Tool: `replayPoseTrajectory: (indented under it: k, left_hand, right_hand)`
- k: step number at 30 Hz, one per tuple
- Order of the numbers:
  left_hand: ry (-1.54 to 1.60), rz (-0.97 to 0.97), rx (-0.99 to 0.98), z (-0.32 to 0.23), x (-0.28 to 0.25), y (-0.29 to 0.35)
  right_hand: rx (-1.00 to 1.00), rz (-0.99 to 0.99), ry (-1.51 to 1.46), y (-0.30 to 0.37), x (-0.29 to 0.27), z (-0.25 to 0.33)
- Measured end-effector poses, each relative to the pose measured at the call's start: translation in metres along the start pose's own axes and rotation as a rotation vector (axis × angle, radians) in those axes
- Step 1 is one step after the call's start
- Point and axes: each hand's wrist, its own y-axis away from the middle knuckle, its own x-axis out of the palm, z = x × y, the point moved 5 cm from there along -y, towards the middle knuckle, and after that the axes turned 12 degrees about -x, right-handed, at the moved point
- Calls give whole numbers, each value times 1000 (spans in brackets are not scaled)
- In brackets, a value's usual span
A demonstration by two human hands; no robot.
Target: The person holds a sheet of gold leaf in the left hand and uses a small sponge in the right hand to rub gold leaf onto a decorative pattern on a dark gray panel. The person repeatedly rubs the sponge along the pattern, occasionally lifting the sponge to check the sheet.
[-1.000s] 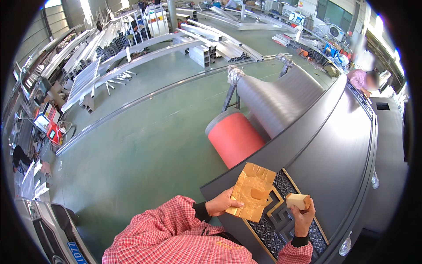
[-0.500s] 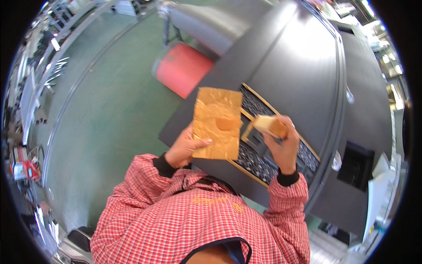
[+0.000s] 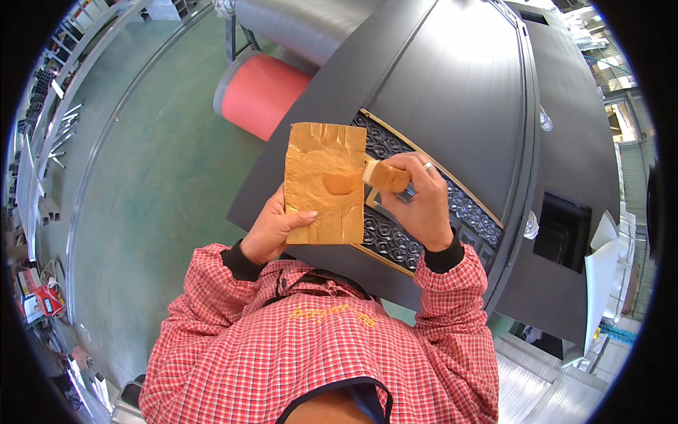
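The left hand [image 3: 272, 225] grasps a gold, creased card [image 3: 318, 152] by its near left part, the thumb pressed flat on the upper face and the other fingers mostly hidden behind it. A smooth, darker orange patch [image 3: 340, 184] shows on the card, right of its middle. The right hand [image 3: 424, 201] grips a small block [image 3: 388, 178] between thumb and fingers — pale at its left end, orange-brown along the side — and wears a ring [image 3: 427, 165] on one finger. The block's pale end is at the card's right edge; whether the two touch, I cannot tell.

Both hands and what they hold are in front of the person's body, above the near part of a large dark panel [image 3: 459, 92]. Set into that panel, partly covered by the card and the right hand, is an ornamental band [image 3: 392, 244] of dark scrollwork with gold edging. The sleeves are red check with black cuffs [image 3: 443, 256].

Beyond the panel's far left edge lies a red roll [image 3: 265, 95], with a grey sheet [image 3: 300, 25] farther off, above the green floor [image 3: 155, 177]. To the right, a second dark panel [image 3: 519, 311] has a rectangular opening [image 3: 561, 233], and a pale, curved sheet [image 3: 600, 275] stands beside it. On the far left — near the rim — are metal lengths [image 3: 63, 134] and, nearer, a red device [image 3: 49, 302].
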Motion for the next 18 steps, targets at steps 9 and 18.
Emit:
replayPoseTrajectory:
  k: [9,18]
  left_hand:
    - [33,-88,26,-5,-19,2]
    - [9,-185,39,-9,-34,4]
  right_hand:
    - [347,-234,63,53,-18,-64]
    - [346,-93,-10,105,40,-81]
